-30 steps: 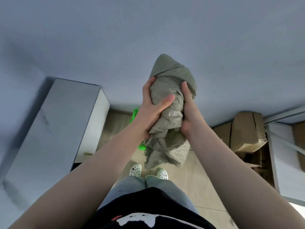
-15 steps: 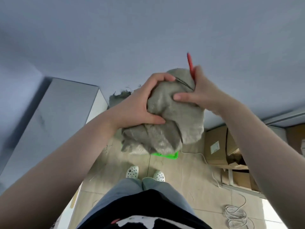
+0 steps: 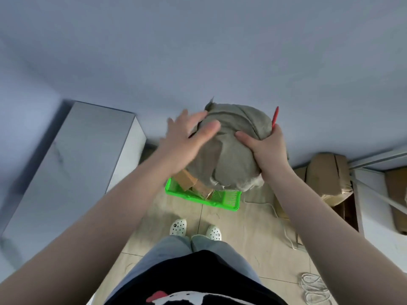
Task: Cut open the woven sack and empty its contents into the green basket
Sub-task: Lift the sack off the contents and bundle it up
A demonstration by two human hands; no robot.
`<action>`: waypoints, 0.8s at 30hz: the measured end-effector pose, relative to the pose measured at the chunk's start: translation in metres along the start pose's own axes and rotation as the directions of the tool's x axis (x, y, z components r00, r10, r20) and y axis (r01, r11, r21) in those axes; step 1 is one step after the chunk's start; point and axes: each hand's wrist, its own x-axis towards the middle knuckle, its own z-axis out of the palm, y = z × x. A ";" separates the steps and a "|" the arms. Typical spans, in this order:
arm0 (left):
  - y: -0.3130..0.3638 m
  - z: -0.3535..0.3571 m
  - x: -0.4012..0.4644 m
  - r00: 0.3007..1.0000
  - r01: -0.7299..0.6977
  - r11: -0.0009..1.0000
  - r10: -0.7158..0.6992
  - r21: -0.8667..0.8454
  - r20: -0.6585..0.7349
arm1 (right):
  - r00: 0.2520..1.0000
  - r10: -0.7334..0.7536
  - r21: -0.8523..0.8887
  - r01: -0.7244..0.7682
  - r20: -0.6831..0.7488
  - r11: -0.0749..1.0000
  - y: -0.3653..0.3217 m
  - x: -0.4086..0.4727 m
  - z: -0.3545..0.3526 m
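Woven sack (image 3: 233, 150) now upended over green basket (image 3: 229, 200), cardboard boxes (image 3: 190, 183) dropping in; L hand (image 3: 185, 139) let go, fingers spread, R hand (image 3: 266, 148) clamped on sack w/ red cutter (image 3: 274, 116) → emptying nearly done.

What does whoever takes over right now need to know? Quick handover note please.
Left hand: open, fingers spread, blurred, on or just off the woven sack.
Right hand: gripping the sack's right side, with a red tool pinned against it.
Sack is held above the green basket on the floor.
Done: cardboard boxes are in the basket.
Left: can't tell if the sack is empty; shake it out, then set it and the tool down.
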 end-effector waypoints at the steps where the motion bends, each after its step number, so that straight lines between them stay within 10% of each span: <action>1: 0.001 0.010 -0.003 0.993 0.062 0.998 -0.062 -0.001 0.103 | 0.999 -0.032 -0.014 0.032 -0.001 0.999 -0.004 -0.003 0.004; 9: -0.030 0.021 0.004 0.928 0.191 0.742 0.075 -0.642 0.364 | 0.892 -0.089 0.597 -0.220 0.444 0.772 -0.007 -0.014 0.018; 14: -0.022 0.031 0.004 0.977 0.206 0.497 -0.060 -0.843 0.203 | 0.919 -0.039 0.499 -0.177 0.392 0.849 -0.008 -0.002 0.022; 18: -0.029 0.023 0.006 0.991 0.031 0.592 -0.120 -0.806 -0.050 | 0.991 -0.016 0.008 0.015 0.135 1.000 -0.008 0.015 0.018; 24: -0.043 0.025 0.009 0.972 0.129 0.449 0.117 -0.884 0.202 | 0.839 0.097 0.380 -0.342 0.535 0.860 -0.013 -0.009 0.025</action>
